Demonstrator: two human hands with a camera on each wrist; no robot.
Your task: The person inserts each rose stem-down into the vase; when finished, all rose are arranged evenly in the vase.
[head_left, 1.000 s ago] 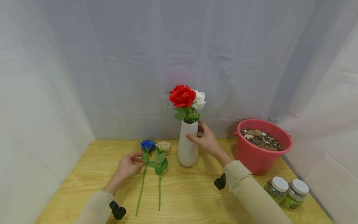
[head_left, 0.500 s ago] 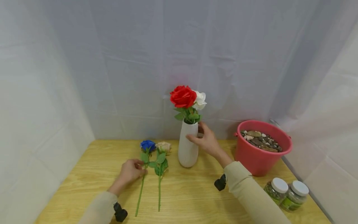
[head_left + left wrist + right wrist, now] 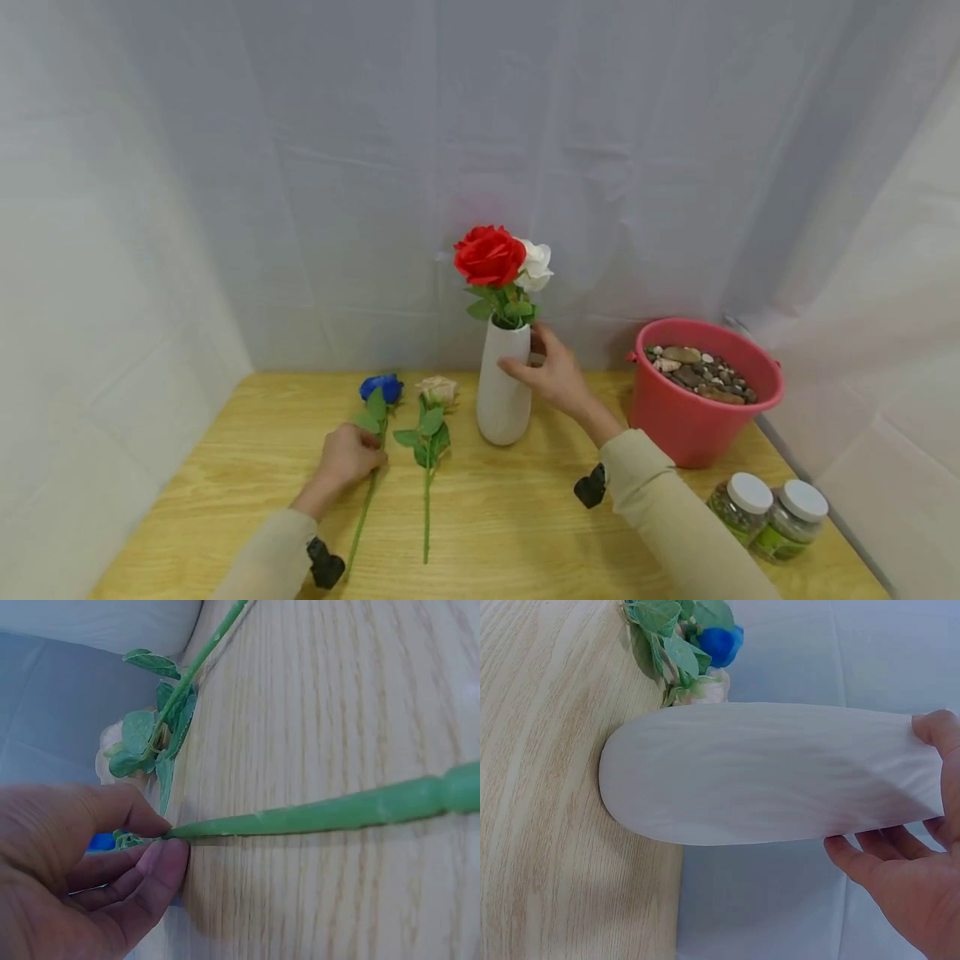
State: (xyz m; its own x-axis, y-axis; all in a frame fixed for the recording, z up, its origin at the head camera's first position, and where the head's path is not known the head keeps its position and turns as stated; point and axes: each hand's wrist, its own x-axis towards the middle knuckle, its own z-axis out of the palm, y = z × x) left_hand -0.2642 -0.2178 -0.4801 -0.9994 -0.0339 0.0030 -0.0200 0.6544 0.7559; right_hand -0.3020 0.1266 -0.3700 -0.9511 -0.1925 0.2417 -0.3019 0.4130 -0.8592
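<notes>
My left hand (image 3: 347, 460) pinches the green stem (image 3: 322, 816) of a blue rose (image 3: 382, 388) between thumb and fingers. The rose lies along the tabletop, its bloom toward the back. To its right lies a cream rose (image 3: 437, 389) with green leaves. A white vase (image 3: 502, 392) stands upright, holding a red rose (image 3: 489, 256) and a white rose (image 3: 535, 266). Around the upper right side of the vase my right hand (image 3: 553, 373) curls its thumb and fingers; the right wrist view shows the thumb and fingers on opposite sides of the vase (image 3: 765, 776).
A pink bucket (image 3: 686, 433) filled with pebbles stands at the right back of the wooden table (image 3: 517, 533). Two jars with white lids (image 3: 750, 493) sit in front of it near the right edge. Pale cloth (image 3: 360, 167) hangs behind and at both sides.
My left hand has closed its fingers on the blue rose's stem. The rose has shifted slightly left, away from the cream rose. My right hand stays at the vase.
</notes>
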